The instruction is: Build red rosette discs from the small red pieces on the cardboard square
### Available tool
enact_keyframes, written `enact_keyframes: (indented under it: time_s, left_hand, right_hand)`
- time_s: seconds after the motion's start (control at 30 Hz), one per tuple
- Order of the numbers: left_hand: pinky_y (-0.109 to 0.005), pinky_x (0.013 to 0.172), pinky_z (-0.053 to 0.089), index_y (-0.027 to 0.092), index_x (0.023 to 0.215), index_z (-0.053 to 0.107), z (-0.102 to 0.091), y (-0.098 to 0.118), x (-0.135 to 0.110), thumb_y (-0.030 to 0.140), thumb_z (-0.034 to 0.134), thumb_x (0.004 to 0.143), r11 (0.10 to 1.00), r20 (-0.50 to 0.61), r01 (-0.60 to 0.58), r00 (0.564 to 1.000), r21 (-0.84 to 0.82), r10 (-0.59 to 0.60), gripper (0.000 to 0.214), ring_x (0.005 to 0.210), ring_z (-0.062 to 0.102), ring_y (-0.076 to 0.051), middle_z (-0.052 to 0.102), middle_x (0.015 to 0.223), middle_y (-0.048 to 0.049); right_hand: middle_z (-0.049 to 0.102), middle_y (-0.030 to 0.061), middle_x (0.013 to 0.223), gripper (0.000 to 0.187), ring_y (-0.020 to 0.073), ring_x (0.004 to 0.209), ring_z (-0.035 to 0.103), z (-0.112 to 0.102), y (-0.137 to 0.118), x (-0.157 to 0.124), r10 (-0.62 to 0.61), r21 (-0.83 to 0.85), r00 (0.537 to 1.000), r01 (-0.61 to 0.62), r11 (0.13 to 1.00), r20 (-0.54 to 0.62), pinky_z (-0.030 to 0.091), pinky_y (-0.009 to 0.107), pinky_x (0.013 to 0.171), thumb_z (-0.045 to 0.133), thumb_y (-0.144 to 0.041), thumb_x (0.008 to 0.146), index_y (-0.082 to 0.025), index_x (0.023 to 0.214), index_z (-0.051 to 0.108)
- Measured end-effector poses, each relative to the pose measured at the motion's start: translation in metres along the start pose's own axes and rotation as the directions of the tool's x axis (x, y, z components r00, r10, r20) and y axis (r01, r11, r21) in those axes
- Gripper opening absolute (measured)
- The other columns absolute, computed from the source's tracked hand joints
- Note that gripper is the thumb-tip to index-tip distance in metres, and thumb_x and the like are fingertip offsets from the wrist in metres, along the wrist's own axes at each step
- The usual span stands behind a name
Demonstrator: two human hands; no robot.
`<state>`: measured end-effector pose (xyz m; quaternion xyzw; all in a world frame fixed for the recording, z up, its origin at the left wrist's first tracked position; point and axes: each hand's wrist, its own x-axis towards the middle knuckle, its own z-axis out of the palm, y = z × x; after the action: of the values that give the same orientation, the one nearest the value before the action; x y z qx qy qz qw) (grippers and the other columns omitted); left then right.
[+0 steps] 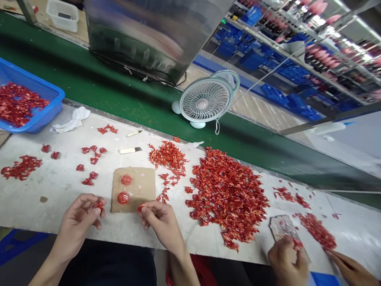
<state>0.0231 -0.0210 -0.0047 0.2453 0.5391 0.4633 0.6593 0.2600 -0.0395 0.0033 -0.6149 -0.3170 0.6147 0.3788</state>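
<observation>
My left hand pinches a small red plastic piece left of the cardboard. Between the thumb and fingers of my right hand is another small red piece, mostly covered by the fingertips. The brown cardboard square lies between both hands, with two round red discs on its left half. Beyond its right edge is a loose pile of thin red parts. Several red clusters are scattered to the left of the cardboard.
Two small white-handled blades lie behind the cardboard. A large red heap spreads to the right. A co-worker's hands work at far right. A blue basket stands left; a fan stands on the green belt.
</observation>
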Motion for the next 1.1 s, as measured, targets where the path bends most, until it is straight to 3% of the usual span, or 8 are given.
enact_keyframes:
  time_s: [0.17,0.37,0.67,0.87,1.1]
  left_hand:
    - [-0.025,0.055,0.056,0.021,0.088,0.075,-0.009,0.000,-0.004,0.033,0.082,0.078,0.998,0.006,0.004,1.000,0.067,-0.005,0.018,0.066,0.064,-0.014,0.076,0.105,-0.0075]
    - [-0.030,0.074,0.063,0.024,0.108,0.080,-0.018,0.000,-0.006,0.038,0.080,0.079,0.996,-0.039,0.048,0.998,0.069,-0.045,0.032,0.082,0.075,-0.021,0.076,0.123,-0.0099]
    - [-0.028,0.072,0.065,0.026,0.111,0.079,-0.026,-0.007,0.004,0.034,0.081,0.080,0.996,0.048,0.077,0.996,0.048,-0.079,0.033,0.087,0.077,-0.022,0.078,0.119,-0.0088]
    - [-0.024,0.073,0.062,0.025,0.109,0.079,-0.016,-0.009,0.003,0.030,0.079,0.083,0.995,0.074,0.103,0.992,0.011,-0.103,0.027,0.089,0.075,-0.019,0.078,0.120,-0.0077]
    - [-0.027,0.075,0.062,0.025,0.108,0.080,0.007,-0.010,-0.002,0.031,0.081,0.080,0.988,0.147,0.153,0.978,-0.005,-0.151,0.028,0.092,0.076,-0.022,0.081,0.109,-0.0079]
  right_hand:
    - [0.060,-0.0032,0.054,0.026,0.0093,0.047,0.050,0.026,-0.004,0.023,-0.017,-0.037,1.000,0.017,0.999,-0.009,0.043,0.021,0.047,0.078,-0.040,0.079,-0.017,0.074,0.068]
    - [0.061,-0.0027,0.060,0.021,0.0093,0.048,0.048,0.029,0.004,0.031,-0.015,-0.074,0.999,0.013,0.997,-0.031,0.041,0.021,0.046,0.075,-0.037,0.082,-0.018,0.076,0.069]
    - [0.056,-0.0044,0.058,0.025,0.0086,0.049,0.045,0.034,0.005,0.026,-0.010,-0.111,1.000,0.008,0.994,-0.019,0.041,0.020,0.046,0.074,-0.040,0.084,-0.017,0.077,0.068]
    - [0.057,-0.0047,0.055,0.029,0.0074,0.044,0.046,0.030,0.006,0.028,0.030,0.066,0.997,-0.035,0.997,0.074,0.043,0.018,0.042,0.079,-0.044,0.080,-0.017,0.075,0.070]
    - [0.062,-0.0033,0.054,0.030,0.0055,0.038,0.044,0.032,-0.003,0.019,0.122,0.344,0.977,-0.176,0.922,0.174,0.037,0.015,0.034,0.086,-0.042,0.074,-0.017,0.073,0.070]
